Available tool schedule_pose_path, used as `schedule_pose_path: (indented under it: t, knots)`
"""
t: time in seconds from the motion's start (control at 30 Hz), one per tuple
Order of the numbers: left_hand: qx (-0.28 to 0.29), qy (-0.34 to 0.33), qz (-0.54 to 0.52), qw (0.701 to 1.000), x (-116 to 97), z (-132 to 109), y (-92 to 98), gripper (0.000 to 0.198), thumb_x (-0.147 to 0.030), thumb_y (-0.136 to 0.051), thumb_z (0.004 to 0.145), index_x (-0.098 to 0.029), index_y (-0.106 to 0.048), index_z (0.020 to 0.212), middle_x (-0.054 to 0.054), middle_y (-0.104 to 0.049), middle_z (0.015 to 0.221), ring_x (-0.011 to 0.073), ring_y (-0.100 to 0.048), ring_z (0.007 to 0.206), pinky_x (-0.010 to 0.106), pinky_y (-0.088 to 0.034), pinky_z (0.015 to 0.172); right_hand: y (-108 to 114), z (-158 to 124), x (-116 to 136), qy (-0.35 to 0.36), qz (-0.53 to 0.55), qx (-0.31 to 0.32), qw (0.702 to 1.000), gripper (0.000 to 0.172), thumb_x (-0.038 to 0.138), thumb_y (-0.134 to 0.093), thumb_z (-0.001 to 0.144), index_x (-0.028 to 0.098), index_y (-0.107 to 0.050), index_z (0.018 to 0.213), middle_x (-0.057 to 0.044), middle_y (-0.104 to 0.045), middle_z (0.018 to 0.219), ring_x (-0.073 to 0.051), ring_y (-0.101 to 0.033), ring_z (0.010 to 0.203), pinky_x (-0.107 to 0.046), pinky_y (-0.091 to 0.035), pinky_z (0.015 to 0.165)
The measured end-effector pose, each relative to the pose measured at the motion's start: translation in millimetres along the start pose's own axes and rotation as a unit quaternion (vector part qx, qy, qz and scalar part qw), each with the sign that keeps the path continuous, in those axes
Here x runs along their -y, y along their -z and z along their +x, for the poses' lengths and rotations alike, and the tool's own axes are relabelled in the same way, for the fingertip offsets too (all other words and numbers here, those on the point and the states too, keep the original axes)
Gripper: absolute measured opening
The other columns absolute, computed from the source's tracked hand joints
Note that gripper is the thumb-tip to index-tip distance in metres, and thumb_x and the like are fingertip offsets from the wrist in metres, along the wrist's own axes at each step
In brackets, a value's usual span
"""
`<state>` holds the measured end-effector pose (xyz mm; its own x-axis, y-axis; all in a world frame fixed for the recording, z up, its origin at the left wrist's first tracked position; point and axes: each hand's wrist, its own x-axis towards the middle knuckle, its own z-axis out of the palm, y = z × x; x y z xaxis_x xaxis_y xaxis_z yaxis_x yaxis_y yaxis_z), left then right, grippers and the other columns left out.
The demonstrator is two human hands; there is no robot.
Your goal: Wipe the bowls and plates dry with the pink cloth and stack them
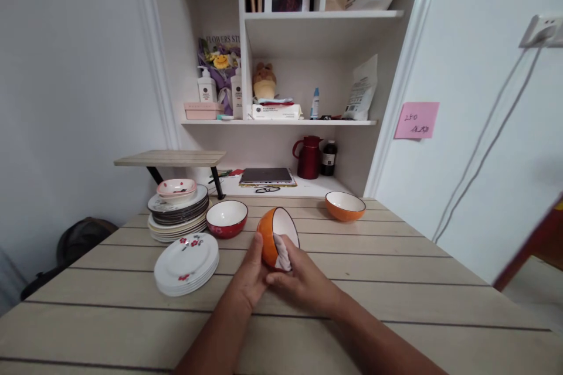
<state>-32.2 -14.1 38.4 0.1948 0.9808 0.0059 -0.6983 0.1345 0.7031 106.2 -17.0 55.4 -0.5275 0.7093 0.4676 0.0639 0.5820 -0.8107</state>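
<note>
An orange bowl (269, 228) with a white inside and a dark rim is tilted on its side above the middle of the table. My left hand (251, 275) grips it from the lower left, thumb on the orange outer wall. In my right hand (303, 275) a bunched white cloth (282, 253) is pressed over the bowl's lower rim, with the fingers reaching inside. Part of the cloth is hidden by that hand. A red bowl (226, 233) stands upright just left of the held one, and a second orange bowl (345, 211) is upright farther back on the right.
Stacked white plates with red flowers (185, 263) lie front left. Behind them a taller plate stack (178, 222) carries small pink-dotted bowls (176, 188), beside a wooden riser (171, 157). At the back are a closed laptop (266, 176), glasses (267, 190) and a red jug (309, 158).
</note>
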Motion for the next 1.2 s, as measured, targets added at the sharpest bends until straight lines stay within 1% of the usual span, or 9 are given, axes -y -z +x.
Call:
schedule_pose_path:
  t: [0.13, 0.23, 0.4, 0.5, 0.57, 0.8, 1.0, 1.1, 1.2]
  knots:
    - [-0.019, 0.11, 0.008, 0.994, -4, 2, 7.8, 0.078, -0.08, -0.051, 0.075, -0.014, -0.068, 0.113, 0.015, -0.073, 0.114, 0.0293, -0.064, 0.114, 0.037, -0.053, 0.094, -2, 0, -6, 0.033, -0.085, 0.006, 0.996, 0.045, 0.031, -0.067, 0.084, 0.026, -0.056, 0.128, -0.007, -0.065, 0.12, -0.028, -0.057, 0.106, -0.043, -0.044, 0.097]
    - [0.024, 0.098, 0.047, 0.994, -3, 1, 7.5, 0.079, -0.078, -0.054, 0.076, -0.017, -0.062, 0.125, 0.016, -0.069, 0.122, 0.0299, -0.062, 0.117, 0.039, -0.051, 0.096, -2, 1, -6, -0.029, 0.021, -0.032, 0.999, 0.031, 0.037, -0.066, 0.085, 0.025, -0.062, 0.114, -0.003, -0.068, 0.102, -0.024, -0.06, 0.091, -0.039, -0.049, 0.086]
    - [0.004, -0.088, 0.194, 0.977, 4, 2, 2.5, 0.095, -0.044, -0.084, 0.067, -0.03, -0.036, 0.148, 0.013, -0.041, 0.153, 0.0315, -0.042, 0.139, 0.046, -0.034, 0.113, 6, 8, -2, -0.089, 0.33, -0.195, 0.919, 0.05, 0.038, -0.072, 0.081, 0.026, -0.054, 0.126, -0.005, -0.068, 0.113, -0.025, -0.063, 0.102, -0.038, -0.051, 0.09]
    - [-0.043, -0.262, 0.329, 0.906, 6, 3, -1.7, 0.109, -0.029, -0.094, 0.049, -0.026, -0.042, 0.145, 0.013, -0.033, 0.156, 0.0343, -0.026, 0.147, 0.045, -0.018, 0.121, 11, 10, 2, -0.111, 0.398, -0.229, 0.881, 0.056, 0.037, -0.075, 0.078, 0.026, -0.053, 0.128, -0.005, -0.068, 0.114, -0.025, -0.064, 0.103, -0.038, -0.052, 0.09]
    - [-0.043, -0.312, 0.355, 0.88, 5, 2, -5.5, 0.105, -0.028, -0.095, 0.046, -0.025, -0.048, 0.14, 0.013, -0.037, 0.154, 0.0351, -0.027, 0.146, 0.045, -0.017, 0.121, 12, 9, 4, -0.116, 0.405, -0.22, 0.88, 0.054, 0.041, -0.075, 0.079, 0.026, -0.054, 0.127, -0.006, -0.068, 0.115, -0.026, -0.064, 0.106, -0.039, -0.052, 0.093]
    - [0.015, -0.128, 0.087, 0.988, -2, -3, -8.8, 0.077, -0.06, -0.076, 0.07, -0.023, -0.054, 0.134, 0.012, -0.059, 0.139, 0.0313, -0.05, 0.132, 0.04, -0.038, 0.111, 3, 0, 8, -0.048, 0.201, -0.058, 0.977, 0.057, 0.045, -0.073, 0.082, 0.027, -0.053, 0.132, -0.008, -0.064, 0.125, -0.029, -0.061, 0.111, -0.045, -0.047, 0.098]
    - [-0.013, 0.075, 0.026, 0.997, -10, -3, 2.8, 0.082, -0.083, -0.056, 0.069, -0.013, -0.068, 0.111, 0.016, -0.074, 0.11, 0.0335, -0.059, 0.121, 0.041, -0.047, 0.102, 6, -1, 0, 0.091, -0.112, 0.052, 0.988, 0.07, 0.04, -0.069, 0.085, 0.025, -0.04, 0.147, -0.013, -0.046, 0.151, -0.034, -0.043, 0.137, -0.052, -0.031, 0.114]
    - [-0.025, 0.129, 0.044, 0.99, -13, -2, 5.7, 0.087, -0.086, -0.042, 0.074, -0.013, -0.066, 0.116, 0.015, -0.073, 0.113, 0.0337, -0.06, 0.12, 0.043, -0.048, 0.1, 6, -1, 0, 0.065, -0.118, 0.054, 0.989, 0.054, 0.045, -0.068, 0.085, 0.023, -0.053, 0.132, -0.012, -0.06, 0.134, -0.032, -0.055, 0.12, -0.048, -0.041, 0.104]
    - [0.026, 0.126, 0.07, 0.989, -12, 0, 8.1, 0.091, -0.085, -0.039, 0.077, -0.015, -0.057, 0.131, 0.016, -0.066, 0.129, 0.0337, -0.054, 0.127, 0.046, -0.044, 0.105, 5, 0, 2, -0.003, 0.002, 0.006, 1.0, 0.031, 0.046, -0.068, 0.085, 0.023, -0.064, 0.106, -0.004, -0.069, 0.102, -0.024, -0.061, 0.092, -0.038, -0.049, 0.086]
